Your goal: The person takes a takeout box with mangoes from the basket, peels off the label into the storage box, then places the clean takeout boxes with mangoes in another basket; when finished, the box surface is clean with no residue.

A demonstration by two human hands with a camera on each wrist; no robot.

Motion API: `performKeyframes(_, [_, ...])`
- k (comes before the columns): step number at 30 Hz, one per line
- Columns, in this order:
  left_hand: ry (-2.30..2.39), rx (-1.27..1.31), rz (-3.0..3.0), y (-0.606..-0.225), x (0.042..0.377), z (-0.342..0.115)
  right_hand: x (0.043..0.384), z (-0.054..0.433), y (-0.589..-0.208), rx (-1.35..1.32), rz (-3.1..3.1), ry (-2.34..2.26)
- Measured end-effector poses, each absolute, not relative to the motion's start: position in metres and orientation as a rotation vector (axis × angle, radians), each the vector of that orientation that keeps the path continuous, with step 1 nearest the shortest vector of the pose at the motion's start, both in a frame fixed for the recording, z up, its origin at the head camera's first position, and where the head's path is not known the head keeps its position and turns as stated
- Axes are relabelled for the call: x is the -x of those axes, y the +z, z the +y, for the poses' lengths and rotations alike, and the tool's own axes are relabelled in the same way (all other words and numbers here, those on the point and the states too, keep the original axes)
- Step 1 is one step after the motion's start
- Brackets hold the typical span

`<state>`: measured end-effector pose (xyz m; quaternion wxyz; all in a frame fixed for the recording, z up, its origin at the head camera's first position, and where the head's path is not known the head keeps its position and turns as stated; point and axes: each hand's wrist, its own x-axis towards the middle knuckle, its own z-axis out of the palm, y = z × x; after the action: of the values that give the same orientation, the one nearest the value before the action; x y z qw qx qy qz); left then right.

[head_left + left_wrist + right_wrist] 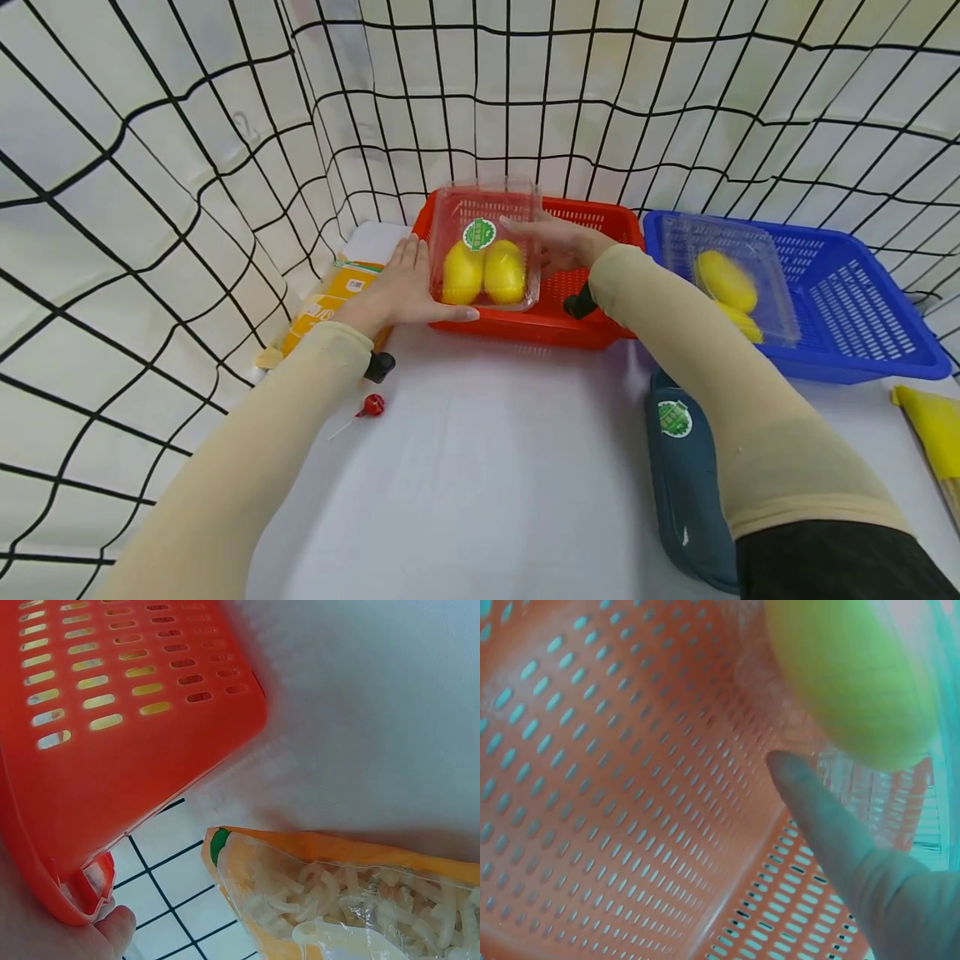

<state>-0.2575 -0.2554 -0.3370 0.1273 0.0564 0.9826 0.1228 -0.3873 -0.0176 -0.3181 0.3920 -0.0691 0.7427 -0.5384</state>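
A clear plastic clamshell box [487, 279] with two smooth yellow oval fruits [504, 272] and a green-and-white round sticker sits tilted in the left part of the red basket [570, 329]. My right hand [558, 237] holds the box by its right side, one digit lying over its front; in the right wrist view an extended digit [832, 832] points toward a yellow fruit [862, 682]. My left hand [401, 287] rests at the basket's left front corner, fingers straight along the left rim and thumb stretched along the front rim.
A blue basket [862, 308] with another clear box of yellow fruit [727, 279] stands right. A dark blue zip case [690, 492] lies in front of it, a yellow packet [930, 425] far right. An orange food bag [322, 308] and red lollipop [372, 405] lie left. Black wire mesh [510, 100] encloses the table.
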Motion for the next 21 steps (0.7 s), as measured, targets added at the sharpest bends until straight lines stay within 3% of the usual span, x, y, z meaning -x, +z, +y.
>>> performKeyframes(21, [0.366, -0.109, 2.866, -0.339, 0.258, -0.254, 0.360, 0.022, -0.273, 0.077, 1.984, -1.486])
